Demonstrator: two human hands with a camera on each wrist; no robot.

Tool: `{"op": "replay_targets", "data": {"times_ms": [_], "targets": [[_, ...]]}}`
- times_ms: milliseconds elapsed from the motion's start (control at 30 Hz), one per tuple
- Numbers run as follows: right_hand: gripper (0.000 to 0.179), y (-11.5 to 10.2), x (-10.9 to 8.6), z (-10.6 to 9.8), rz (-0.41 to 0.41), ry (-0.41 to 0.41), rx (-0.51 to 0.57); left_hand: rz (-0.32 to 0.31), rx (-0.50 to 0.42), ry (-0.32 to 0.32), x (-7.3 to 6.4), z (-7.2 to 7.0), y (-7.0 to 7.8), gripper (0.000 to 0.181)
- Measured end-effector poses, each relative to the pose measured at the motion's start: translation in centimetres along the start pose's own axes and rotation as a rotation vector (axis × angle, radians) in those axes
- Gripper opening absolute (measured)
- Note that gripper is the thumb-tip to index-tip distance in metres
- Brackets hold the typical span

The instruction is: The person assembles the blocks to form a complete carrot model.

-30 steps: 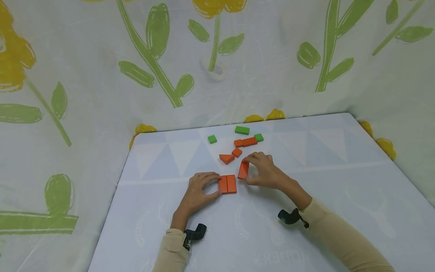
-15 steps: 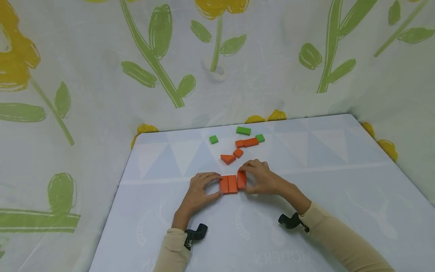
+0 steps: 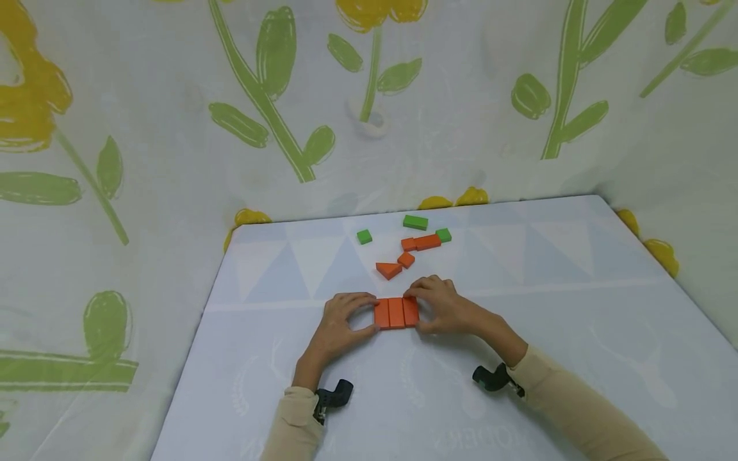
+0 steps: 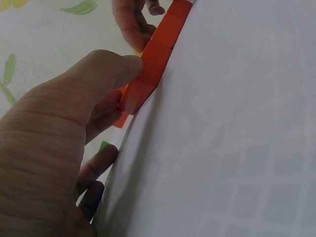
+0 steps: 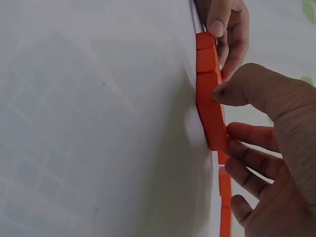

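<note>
Three orange rectangular blocks lie side by side on the table in the head view: a left block (image 3: 382, 315), a middle block (image 3: 396, 313) and a right block (image 3: 410, 312). My left hand (image 3: 339, 322) holds the left block between thumb and fingers at its near and far ends. From the other side, my right hand (image 3: 448, 307) pinches the right block the same way. In the right wrist view the right thumb presses the near face of the orange row (image 5: 211, 118); the left wrist view shows the left thumb against the same row (image 4: 154, 61).
Beyond the hands lie an orange triangular block (image 3: 389, 271), small orange blocks (image 3: 406, 259), a long red-orange block (image 3: 428, 242), small green blocks (image 3: 364, 237) and a long green block (image 3: 415, 222). A flowered curtain (image 3: 450, 128) borders the pale table (image 3: 277, 358).
My right hand has brought its orange block nearer and leftward, from standing apart and tilted to lying flat beside the other two. The left hand has kept its hold.
</note>
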State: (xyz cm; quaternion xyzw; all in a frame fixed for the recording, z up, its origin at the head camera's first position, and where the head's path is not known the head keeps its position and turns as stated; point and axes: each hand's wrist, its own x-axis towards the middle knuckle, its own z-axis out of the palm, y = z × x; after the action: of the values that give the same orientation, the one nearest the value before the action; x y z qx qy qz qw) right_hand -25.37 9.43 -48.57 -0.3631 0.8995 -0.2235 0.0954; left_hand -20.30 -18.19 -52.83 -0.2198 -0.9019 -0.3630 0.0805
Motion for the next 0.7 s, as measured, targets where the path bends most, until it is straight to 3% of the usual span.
{"op": "replay_targets", "data": {"times_ms": [167,500,700], "targets": [[0.056,0.2,0.1,-0.3,0.025,0.039,-0.018,-0.008,0.005,-0.012,0.0,0.1,-0.1,0.045],[0.041,1.0,2.3,-1.2,0.172,0.285,-0.014,-0.022,0.003,-0.022,0.1,0.0,-0.2,0.045],[0.04,1.5,3.9,-1.7,0.219,0.337,-0.023,-0.024,-0.008,-0.02,0.0,0.2,-0.5,0.045]]}}
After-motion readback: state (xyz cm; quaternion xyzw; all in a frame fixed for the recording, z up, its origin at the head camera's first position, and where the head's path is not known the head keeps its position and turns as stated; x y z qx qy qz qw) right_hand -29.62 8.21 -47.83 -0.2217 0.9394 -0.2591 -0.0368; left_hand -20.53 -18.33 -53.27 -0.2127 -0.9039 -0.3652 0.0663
